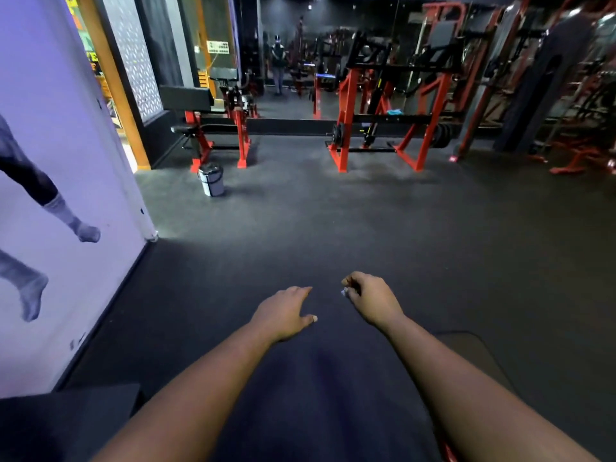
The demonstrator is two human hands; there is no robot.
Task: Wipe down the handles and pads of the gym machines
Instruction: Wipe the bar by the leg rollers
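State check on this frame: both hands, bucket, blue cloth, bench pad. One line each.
left hand: open, fingers straight, holding nothing
right hand: fingers curled, pinching a small white thing, too small to identify
bucket: upright on the floor by the red bench, lid on
blue cloth: lying on the red rack's bar, untouched
bench pad: bare, nothing on it

We see a dark rubber floor (333,221) stretching ahead. A white lidded bucket (211,179) stands on it near the left wall. That wall carries a purple poster (60,181) showing bare legs and feet. At the far end a mirror (320,61) reflects a standing person (278,63).
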